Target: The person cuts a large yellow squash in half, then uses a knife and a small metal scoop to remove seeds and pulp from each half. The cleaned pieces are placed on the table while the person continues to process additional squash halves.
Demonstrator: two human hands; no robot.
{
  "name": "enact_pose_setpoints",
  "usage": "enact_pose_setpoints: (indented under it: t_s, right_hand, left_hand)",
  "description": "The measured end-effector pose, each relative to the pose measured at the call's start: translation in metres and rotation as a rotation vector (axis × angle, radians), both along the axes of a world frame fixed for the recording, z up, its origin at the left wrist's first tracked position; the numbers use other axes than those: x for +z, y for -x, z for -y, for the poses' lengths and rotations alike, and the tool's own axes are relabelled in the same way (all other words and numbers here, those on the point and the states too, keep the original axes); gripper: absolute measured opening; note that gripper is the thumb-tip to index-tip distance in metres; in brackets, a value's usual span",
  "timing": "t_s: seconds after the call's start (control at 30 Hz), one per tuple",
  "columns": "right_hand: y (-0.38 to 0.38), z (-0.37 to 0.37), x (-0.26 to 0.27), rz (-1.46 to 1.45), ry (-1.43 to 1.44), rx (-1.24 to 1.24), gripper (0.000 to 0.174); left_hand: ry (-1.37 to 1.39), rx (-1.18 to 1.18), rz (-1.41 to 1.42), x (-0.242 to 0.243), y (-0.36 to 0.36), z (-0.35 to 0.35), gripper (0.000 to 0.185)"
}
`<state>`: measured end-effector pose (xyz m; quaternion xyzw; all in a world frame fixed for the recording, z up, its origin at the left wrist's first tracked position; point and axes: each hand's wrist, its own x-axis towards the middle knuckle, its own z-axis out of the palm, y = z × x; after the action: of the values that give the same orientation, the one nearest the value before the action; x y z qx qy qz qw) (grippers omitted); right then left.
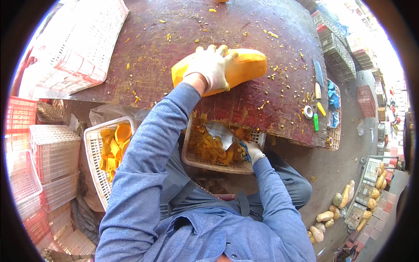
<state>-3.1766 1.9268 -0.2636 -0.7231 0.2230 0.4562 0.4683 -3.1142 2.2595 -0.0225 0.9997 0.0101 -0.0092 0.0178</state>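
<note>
My left hand [212,67], in a white work glove, lies spread on top of a peeled orange squash [250,65] near the table's front edge. Below that edge, my right hand [250,152], also gloved, grips the handle of a wide metal blade [222,132], perhaps a cleaver. The blade is over a white plastic crate [222,168] that holds orange peelings [209,150]. Another white crate [95,170], with pieces of orange squash [113,147] in it, stands to the left. Pale seeds and scraps are scattered over the worn red tabletop [147,65].
On the table's right side lie a cleaver [318,73], a yellow-handled tool [321,109], a green-handled tool [316,122] and a roll of tape [308,112]. A large white crate [81,65] sits at the table's left. Stacked crates [55,154] stand left, whole squashes [347,195] lie right.
</note>
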Motion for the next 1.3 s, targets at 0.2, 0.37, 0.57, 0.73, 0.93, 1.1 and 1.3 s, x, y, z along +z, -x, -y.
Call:
enact_pose_setpoints:
  t_s: [0.2,0.37,0.57,0.73,0.93,1.1,1.3]
  right_hand:
    - [0.019,0.026,0.096,0.104,0.016,-0.001,0.034]
    - [0.041,0.025,0.127,0.819,0.047,0.413,0.041]
    - [0.025,-0.033,0.046,1.227,0.479,1.079,0.056]
    - [0.037,-0.04,-0.007,0.881,0.51,1.321,0.057]
    - [0.038,-0.026,0.036,0.636,0.415,1.359,0.058]
    - [0.039,-0.01,0.105,0.729,0.217,1.266,0.05]
    - [0.04,0.053,0.178,0.636,-0.14,0.785,0.045]
  left_hand:
    - [0.083,-0.013,0.066,-0.002,-0.004,0.002,0.085]
    - [0.089,-0.008,0.096,-0.009,-0.003,0.0,0.084]
    - [0.097,-0.024,0.114,-0.01,-0.006,0.001,0.084]
    - [0.049,-0.026,0.004,0.002,-0.004,0.001,0.088]
    - [0.04,-0.019,-0.005,0.003,-0.001,0.0,0.089]
    - [0.04,-0.024,-0.009,0.008,-0.002,0.0,0.089]
    - [0.088,-0.018,-0.022,0.006,-0.011,0.003,0.095]
